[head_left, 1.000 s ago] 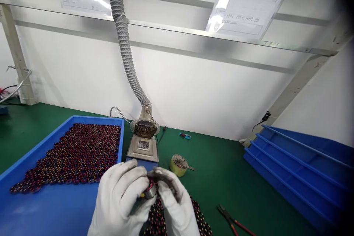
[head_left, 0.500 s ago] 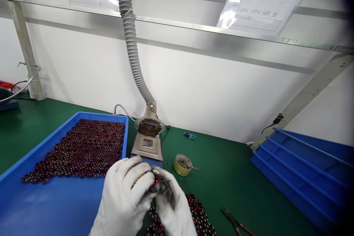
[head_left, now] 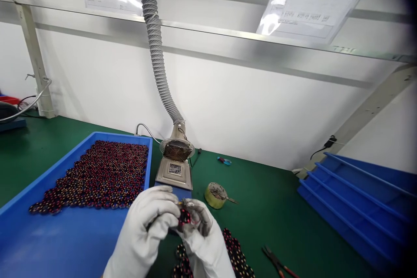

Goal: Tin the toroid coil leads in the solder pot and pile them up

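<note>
My left hand (head_left: 148,221), in a white glove, is closed with its fingertips at a small ring-shaped coil (head_left: 184,217), black with red patches. My right hand (head_left: 205,234), gloved too and dark-stained at the fingertips, grips the same coil from the right. Fingers cover part of the coil, and a small yellowish bit shows at its top. Below and beside my right hand lie more such coils (head_left: 236,254) on the green table. Behind my hands stands a metal solder pot (head_left: 174,176) under a fume hood.
A blue tray (head_left: 65,236) with many coils in rows stands left. A round tin (head_left: 215,195) with a flat tool, pliers (head_left: 278,263) and small blue cutters (head_left: 224,161) lie right. Stacked blue trays (head_left: 355,200) fill the right side. A grey hose (head_left: 156,52) hangs above.
My left fingers have shifted on the coil, and more of its red and black face shows. A yellow-red strip seen between my left fingers no longer shows there. The view has shifted slightly.
</note>
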### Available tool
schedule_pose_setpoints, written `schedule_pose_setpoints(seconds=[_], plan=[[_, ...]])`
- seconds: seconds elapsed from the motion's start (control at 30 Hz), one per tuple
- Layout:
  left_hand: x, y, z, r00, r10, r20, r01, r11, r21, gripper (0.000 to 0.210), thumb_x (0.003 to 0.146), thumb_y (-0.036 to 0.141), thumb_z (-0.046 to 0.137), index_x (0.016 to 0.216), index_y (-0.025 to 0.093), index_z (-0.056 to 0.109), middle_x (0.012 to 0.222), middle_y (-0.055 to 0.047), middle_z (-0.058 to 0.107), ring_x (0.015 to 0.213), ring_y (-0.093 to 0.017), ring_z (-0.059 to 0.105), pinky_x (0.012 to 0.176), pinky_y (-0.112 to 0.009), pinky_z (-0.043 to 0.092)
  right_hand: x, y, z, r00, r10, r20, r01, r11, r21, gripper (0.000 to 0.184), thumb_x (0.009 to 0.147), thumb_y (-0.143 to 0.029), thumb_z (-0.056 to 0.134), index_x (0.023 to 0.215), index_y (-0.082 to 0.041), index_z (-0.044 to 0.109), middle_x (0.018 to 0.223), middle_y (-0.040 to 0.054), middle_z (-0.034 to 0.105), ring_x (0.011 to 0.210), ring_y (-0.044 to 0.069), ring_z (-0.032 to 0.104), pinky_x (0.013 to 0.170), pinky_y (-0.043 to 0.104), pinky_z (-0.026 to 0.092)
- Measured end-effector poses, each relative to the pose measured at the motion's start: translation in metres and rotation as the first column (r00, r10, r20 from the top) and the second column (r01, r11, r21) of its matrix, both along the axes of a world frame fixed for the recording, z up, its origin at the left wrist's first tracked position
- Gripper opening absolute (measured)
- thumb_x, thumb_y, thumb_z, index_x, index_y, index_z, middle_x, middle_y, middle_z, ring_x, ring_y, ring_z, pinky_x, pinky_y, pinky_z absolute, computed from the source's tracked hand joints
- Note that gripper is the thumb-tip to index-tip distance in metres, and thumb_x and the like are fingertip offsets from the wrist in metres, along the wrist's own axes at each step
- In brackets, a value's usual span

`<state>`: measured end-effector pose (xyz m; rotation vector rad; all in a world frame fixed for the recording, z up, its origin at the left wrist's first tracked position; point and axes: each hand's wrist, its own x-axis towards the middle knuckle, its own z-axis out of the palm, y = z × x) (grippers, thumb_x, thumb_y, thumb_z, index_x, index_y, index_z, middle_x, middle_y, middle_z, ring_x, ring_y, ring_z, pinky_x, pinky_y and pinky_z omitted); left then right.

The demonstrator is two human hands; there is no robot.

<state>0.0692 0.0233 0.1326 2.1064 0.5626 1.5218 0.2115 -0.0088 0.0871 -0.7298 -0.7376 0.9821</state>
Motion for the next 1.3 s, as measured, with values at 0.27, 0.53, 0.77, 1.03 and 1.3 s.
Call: schedule_pose_setpoints(seconds=[0.27,0.53,0.77,1.03,1.3], plan=[[-0.006,-0.012,0.006,0.98,0.088,-0.181,-0.068,0.991,0.112,0.055,0.063,0.018,0.069,0.115,0.024,0.051,0.117,-0.009,0.06,0.101,-0.023,0.061,0.082,-0.033,0.055,0.003,-0.009,0.013,0.985,-0.068,0.157,0.065,0.998,0.027,0.03,0.055,-0.043,0.078,0.072,-0.021,0.066,0.073,0.0048,0.069,0.061,0.019,0.062,0.054,0.027,0.052],[0.01,-0.013,-0.001,0.967,0.152,-0.202,-0.11,0.972,0.207,0.062,0.055,0.01,0.073,0.11,0.023,0.047,0.105,-0.006,0.065,0.092,-0.022,0.061,0.077,-0.034,0.055,-0.004,-0.019,0.024,0.976,-0.107,0.19,0.113,0.993,-0.021,0.031,0.055,-0.046,0.077,0.074,-0.022,0.071,0.077,0.0067,0.071,0.077,0.023,0.064,0.074,0.033,0.05],[0.011,-0.015,0.002,0.979,0.133,-0.158,-0.098,0.973,0.21,0.046,0.063,0.012,0.069,0.104,0.024,0.05,0.099,-0.004,0.067,0.087,-0.019,0.063,0.074,-0.03,0.055,-0.01,-0.022,0.024,1.0,-0.013,0.019,0.014,0.998,-0.053,0.028,0.057,-0.043,0.077,0.077,-0.023,0.071,0.079,0.006,0.07,0.077,0.023,0.064,0.076,0.035,0.05],[0.012,-0.014,0.003,0.986,0.116,-0.119,-0.08,0.959,0.27,0.021,0.078,0.02,0.056,0.099,0.021,0.052,0.094,-0.006,0.068,0.088,-0.018,0.063,0.075,-0.03,0.054,-0.015,-0.027,0.037,0.972,-0.198,0.129,0.204,0.978,-0.034,0.022,0.058,-0.038,0.077,0.071,-0.023,0.068,0.07,0.002,0.068,0.064,0.014,0.06,0.06,0.022,0.049],[0.012,-0.014,-0.002,0.978,0.138,-0.157,-0.049,0.882,0.468,0.018,0.082,0.021,0.054,0.1,0.016,0.052,0.089,-0.007,0.068,0.083,-0.018,0.063,0.073,-0.03,0.05,-0.013,-0.035,0.034,0.987,-0.161,0.016,0.161,0.984,-0.071,0.016,0.056,-0.033,0.077,0.058,-0.021,0.066,0.057,-0.0006,0.063,0.051,0.013,0.053,0.052,0.024,0.043]])
